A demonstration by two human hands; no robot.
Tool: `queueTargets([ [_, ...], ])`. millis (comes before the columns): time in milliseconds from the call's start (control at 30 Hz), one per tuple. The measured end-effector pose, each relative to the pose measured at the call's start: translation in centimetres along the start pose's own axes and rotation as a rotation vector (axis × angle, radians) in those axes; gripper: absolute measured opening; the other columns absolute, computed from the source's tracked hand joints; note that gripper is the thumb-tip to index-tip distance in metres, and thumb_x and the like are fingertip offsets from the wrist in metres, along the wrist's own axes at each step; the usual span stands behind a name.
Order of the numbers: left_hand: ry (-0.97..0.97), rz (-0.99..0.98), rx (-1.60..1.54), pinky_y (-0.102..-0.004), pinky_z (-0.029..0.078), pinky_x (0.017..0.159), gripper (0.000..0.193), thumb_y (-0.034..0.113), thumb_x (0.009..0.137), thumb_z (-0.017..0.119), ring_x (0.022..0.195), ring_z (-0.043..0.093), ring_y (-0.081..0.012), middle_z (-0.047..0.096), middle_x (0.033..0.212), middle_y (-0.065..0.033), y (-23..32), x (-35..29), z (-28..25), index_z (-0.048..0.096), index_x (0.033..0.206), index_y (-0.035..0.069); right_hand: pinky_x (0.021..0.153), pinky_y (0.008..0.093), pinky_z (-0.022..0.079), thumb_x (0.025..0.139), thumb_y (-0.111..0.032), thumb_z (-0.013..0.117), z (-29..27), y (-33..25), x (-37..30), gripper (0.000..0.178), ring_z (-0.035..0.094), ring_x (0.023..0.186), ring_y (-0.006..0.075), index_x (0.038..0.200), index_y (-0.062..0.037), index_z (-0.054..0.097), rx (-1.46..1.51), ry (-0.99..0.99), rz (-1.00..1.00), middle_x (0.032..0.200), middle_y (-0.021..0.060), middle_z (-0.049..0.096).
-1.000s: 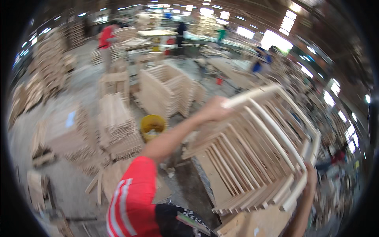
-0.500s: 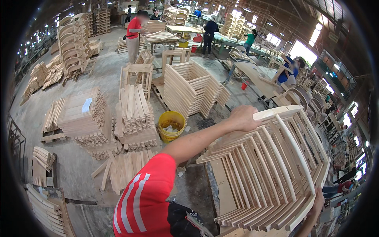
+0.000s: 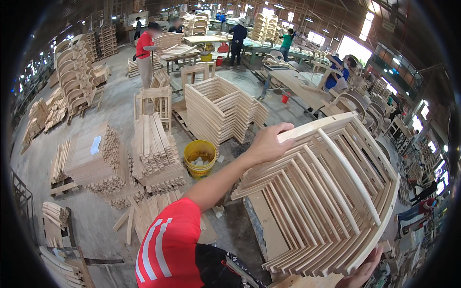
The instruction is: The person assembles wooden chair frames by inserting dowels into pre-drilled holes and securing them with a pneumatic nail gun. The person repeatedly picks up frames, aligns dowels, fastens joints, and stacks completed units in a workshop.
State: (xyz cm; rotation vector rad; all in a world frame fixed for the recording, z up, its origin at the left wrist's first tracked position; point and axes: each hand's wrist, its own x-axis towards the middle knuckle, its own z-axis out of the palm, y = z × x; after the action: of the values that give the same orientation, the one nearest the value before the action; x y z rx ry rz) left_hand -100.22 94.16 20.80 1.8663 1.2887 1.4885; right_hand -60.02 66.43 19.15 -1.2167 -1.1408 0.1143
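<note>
A stack of pale curved wooden frames (image 3: 312, 201) with slats stands right in front of me, nested one in another. My left hand (image 3: 270, 144) is closed round the left end of the topmost frame's upper rail (image 3: 317, 126), with the rail between thumb and fingers. At the stack's lower right, my right hand (image 3: 366, 270) lies against the outer side of the top frame's lower rail (image 3: 377, 240). Its fingers are stretched out, and part of the hand is hidden behind the wood.
A yellow bucket (image 3: 200, 159) stands left of the stack, beside piles of wooden strips (image 3: 154, 149). Beyond it are nested wooden frames (image 3: 216, 110). Several people work farther back, one in a red shirt (image 3: 145, 45). A long table (image 3: 300, 86) stands at the right.
The view has shifted, so the background sits farther left. My left hand keeps its hold on the rail. My right hand has slid lower along the frame, and its fingers have straightened.
</note>
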Motion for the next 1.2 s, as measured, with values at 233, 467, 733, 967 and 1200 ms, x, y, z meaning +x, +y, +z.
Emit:
queueTargets([
  [233, 0.026, 0.050, -0.229, -0.0352, 0.052, 0.105, 0.060, 0.034, 0.097, 0.080, 0.119, 0.067, -0.0187, 0.073, 0.130, -0.0135, -3.7, -2.2, 0.4, 0.063, 0.144, 0.001, 0.119, 0.0545, 0.040, 0.106, -0.041, 0.069, 3.5, -1.4, -4.4, 0.074, 0.048, 0.143, 0.0422, 0.158, 0.0047, 0.043, -0.379, 0.019, -0.273, 0.154, 0.0290, 0.051],
  [467, 0.166, 0.039, -0.459, -0.0308, 0.053, 0.102, 0.056, 0.033, 0.100, 0.080, 0.113, 0.067, -0.0133, 0.073, 0.125, -0.0105, -3.8, -2.3, 3.4, 0.064, 0.140, -0.003, 0.114, 0.0423, 0.051, 0.115, -0.028, 0.053, 4.8, 1.7, -4.3, 0.062, 0.052, 0.144, 0.0298, 0.166, -0.0024, 0.030, -0.285, 0.182, -0.023, 0.164, 0.0201, 0.041],
  [733, 0.222, 0.066, -0.380, -0.0338, 0.058, 0.097, 0.058, 0.035, 0.099, 0.081, 0.112, 0.073, -0.0176, 0.078, 0.120, -0.0159, -3.7, -2.5, 3.6, 0.065, 0.139, -0.003, 0.118, 0.0450, 0.048, 0.114, -0.029, 0.056, 4.8, 1.1, -4.0, 0.063, 0.051, 0.144, 0.0310, 0.166, -0.0032, 0.032, -0.386, 0.185, -0.078, 0.166, 0.0206, 0.038],
  [967, 0.193, -0.029, -0.366, -0.0306, 0.055, 0.099, 0.061, 0.038, 0.097, 0.083, 0.112, 0.069, -0.0146, 0.075, 0.122, -0.0120, -3.0, -2.4, 3.8, 0.064, 0.140, -0.002, 0.116, 0.0439, 0.048, 0.113, -0.025, 0.058, 4.1, 2.2, -3.4, 0.060, 0.050, 0.144, 0.0310, 0.165, -0.0034, 0.035, -0.431, 0.182, -0.121, 0.165, 0.0210, 0.039],
  [1200, 0.287, 0.038, -0.226, -0.0374, 0.061, 0.090, 0.057, 0.044, 0.096, 0.082, 0.103, 0.079, -0.0263, 0.080, 0.109, -0.0194, -3.7, -2.3, 4.1, 0.068, 0.136, 0.006, 0.115, 0.0526, 0.046, 0.100, -0.014, 0.077, 5.2, 0.0, -2.5, 0.056, 0.058, 0.131, 0.0405, 0.147, 0.0075, 0.054, -0.534, 0.204, -0.374, 0.141, 0.0270, 0.060],
])
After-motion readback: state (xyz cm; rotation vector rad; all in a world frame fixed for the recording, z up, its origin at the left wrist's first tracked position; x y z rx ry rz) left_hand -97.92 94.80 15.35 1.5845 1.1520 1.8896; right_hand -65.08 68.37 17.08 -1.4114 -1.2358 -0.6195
